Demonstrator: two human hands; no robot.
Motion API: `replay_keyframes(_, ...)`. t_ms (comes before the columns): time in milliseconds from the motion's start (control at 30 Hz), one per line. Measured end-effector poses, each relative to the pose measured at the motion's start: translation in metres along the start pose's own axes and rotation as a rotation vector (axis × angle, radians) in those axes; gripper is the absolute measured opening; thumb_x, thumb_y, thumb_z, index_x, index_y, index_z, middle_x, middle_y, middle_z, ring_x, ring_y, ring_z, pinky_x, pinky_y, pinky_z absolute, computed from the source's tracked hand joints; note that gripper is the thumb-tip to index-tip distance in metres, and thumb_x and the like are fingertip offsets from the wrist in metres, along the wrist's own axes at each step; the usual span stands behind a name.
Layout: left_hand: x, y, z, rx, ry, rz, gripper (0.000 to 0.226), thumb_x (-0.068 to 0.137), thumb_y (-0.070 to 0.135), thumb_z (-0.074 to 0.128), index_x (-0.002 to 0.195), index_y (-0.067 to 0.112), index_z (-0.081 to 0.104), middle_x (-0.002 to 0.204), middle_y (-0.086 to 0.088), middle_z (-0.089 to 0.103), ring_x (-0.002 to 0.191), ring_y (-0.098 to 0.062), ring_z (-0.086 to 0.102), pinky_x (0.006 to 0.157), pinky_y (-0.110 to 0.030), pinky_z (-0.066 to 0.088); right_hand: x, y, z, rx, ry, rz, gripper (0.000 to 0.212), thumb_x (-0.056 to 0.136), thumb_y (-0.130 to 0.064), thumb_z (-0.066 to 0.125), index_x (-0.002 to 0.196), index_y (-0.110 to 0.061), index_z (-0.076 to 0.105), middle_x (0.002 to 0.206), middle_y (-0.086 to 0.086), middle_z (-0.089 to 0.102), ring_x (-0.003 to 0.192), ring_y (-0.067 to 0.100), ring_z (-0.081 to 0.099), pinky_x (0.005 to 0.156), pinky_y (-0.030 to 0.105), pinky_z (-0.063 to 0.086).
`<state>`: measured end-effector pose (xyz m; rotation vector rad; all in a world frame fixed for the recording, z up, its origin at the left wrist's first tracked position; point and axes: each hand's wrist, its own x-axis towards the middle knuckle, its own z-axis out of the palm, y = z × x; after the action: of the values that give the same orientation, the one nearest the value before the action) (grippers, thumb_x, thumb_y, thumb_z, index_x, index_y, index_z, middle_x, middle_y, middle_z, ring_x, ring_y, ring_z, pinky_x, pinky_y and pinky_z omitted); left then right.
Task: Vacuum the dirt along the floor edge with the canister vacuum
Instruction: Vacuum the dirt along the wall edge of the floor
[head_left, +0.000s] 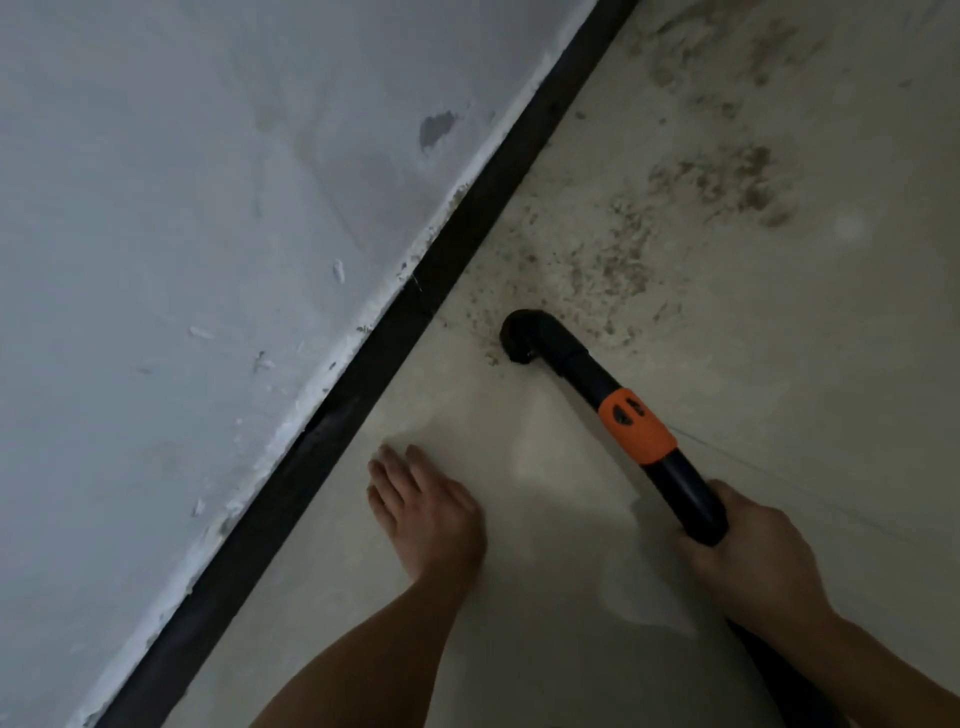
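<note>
My right hand (753, 556) grips the black vacuum wand (685, 488) near its lower end. The wand has an orange collar (636, 426) and ends in a black elbow nozzle (524, 338) that points down at the pale floor. Brown dirt (608, 265) is scattered just beyond the nozzle and farther up to the right. My left hand (426, 514) lies flat on the floor with straight fingers, to the left of the wand, near the black skirting strip (415, 306).
A grey-white wall (208, 208) with rough plaster along its base fills the left side. The black skirting runs diagonally from bottom left to top right. More dirt patches (727, 182) lie on the floor at the upper right.
</note>
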<state>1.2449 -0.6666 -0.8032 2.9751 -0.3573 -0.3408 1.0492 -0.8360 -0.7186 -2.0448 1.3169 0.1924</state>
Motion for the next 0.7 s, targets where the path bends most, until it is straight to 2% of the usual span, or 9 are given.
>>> replay_keyframes(100,0.001,0.0,-0.002,-0.01,-0.004,-0.002,0.061,0.098,0.035,0.019,0.154,0.01,0.01,0.161,-0.014,-0.007,0.148,-0.029,-0.011,0.12,-0.042,-0.007,0.007,-0.013,0.01,0.009,-0.074,-0.034,0.021,0.074,-0.025,0.075,0.088,-0.022,0.06,0.065,-0.002,0.063,0.059,0.015,0.06,0.055,0.03,0.046)
replay_keyframes(167,0.004,0.0,-0.001,-0.02,0.001,-0.003,0.064,0.095,0.037,0.015,0.154,0.01,0.012,0.161,-0.015,-0.007,0.148,-0.029,-0.011,0.12,-0.043,-0.007,0.014,-0.014,0.007,0.026,-0.069,-0.039,0.021,0.074,-0.023,0.076,0.088,-0.021,0.061,0.065,-0.001,0.063,0.058,0.018,0.061,0.055,0.032,0.047)
replay_keyframes(300,0.006,-0.001,0.004,-0.033,0.071,0.001,0.065,0.092,0.035,0.019,0.15,0.005,0.027,0.16,-0.02,0.008,0.148,-0.035,0.002,0.12,-0.047,0.003,0.039,-0.032,0.001,0.078,0.091,-0.061,0.017,0.075,-0.024,0.072,0.083,-0.015,0.06,0.063,0.003,0.058,0.058,0.025,0.056,0.052,0.03,0.04)
replay_keyframes(367,0.003,-0.003,0.006,-0.044,0.061,0.017,0.066,0.093,0.036,0.015,0.151,0.005,0.023,0.16,-0.02,0.005,0.148,-0.034,-0.002,0.12,-0.046,-0.001,0.053,-0.049,0.007,0.101,0.122,-0.069,0.018,0.075,-0.019,0.074,0.08,-0.011,0.059,0.064,0.006,0.057,0.057,0.024,0.054,0.05,0.028,0.038)
replay_keyframes(433,0.001,-0.004,0.006,-0.049,0.055,0.027,0.067,0.093,0.037,0.01,0.152,0.005,0.02,0.16,-0.02,0.003,0.148,-0.033,-0.005,0.12,-0.045,-0.003,0.063,-0.062,0.017,0.141,0.086,-0.092,0.017,0.075,-0.015,0.074,0.077,-0.009,0.059,0.064,0.009,0.061,0.057,0.025,0.058,0.051,0.03,0.044)
replay_keyframes(500,0.002,-0.005,0.006,-0.052,0.069,0.024,0.065,0.093,0.035,0.016,0.149,0.003,0.028,0.158,-0.022,0.011,0.148,-0.036,0.003,0.12,-0.049,0.005,0.067,-0.07,0.025,0.184,0.033,-0.098,0.016,0.074,-0.013,0.074,0.074,-0.011,0.058,0.063,0.011,0.063,0.057,0.028,0.062,0.055,0.036,0.051)
replay_keyframes(600,0.004,-0.006,0.012,-0.058,0.097,0.021,0.061,0.093,0.032,0.024,0.144,0.002,0.037,0.156,-0.024,0.021,0.146,-0.038,0.013,0.119,-0.049,0.01,0.063,-0.071,0.03,0.237,-0.014,-0.11,0.015,0.075,-0.01,0.073,0.073,-0.008,0.058,0.06,0.011,0.064,0.056,0.031,0.064,0.053,0.034,0.051)
replay_keyframes(700,0.005,-0.007,0.013,-0.051,0.079,0.029,0.061,0.093,0.032,0.024,0.145,0.002,0.036,0.156,-0.024,0.02,0.147,-0.037,0.012,0.119,-0.048,0.007,0.049,-0.064,0.032,0.222,-0.067,-0.144,0.015,0.074,-0.01,0.073,0.073,-0.01,0.058,0.06,0.01,0.063,0.052,0.028,0.061,0.049,0.032,0.047)
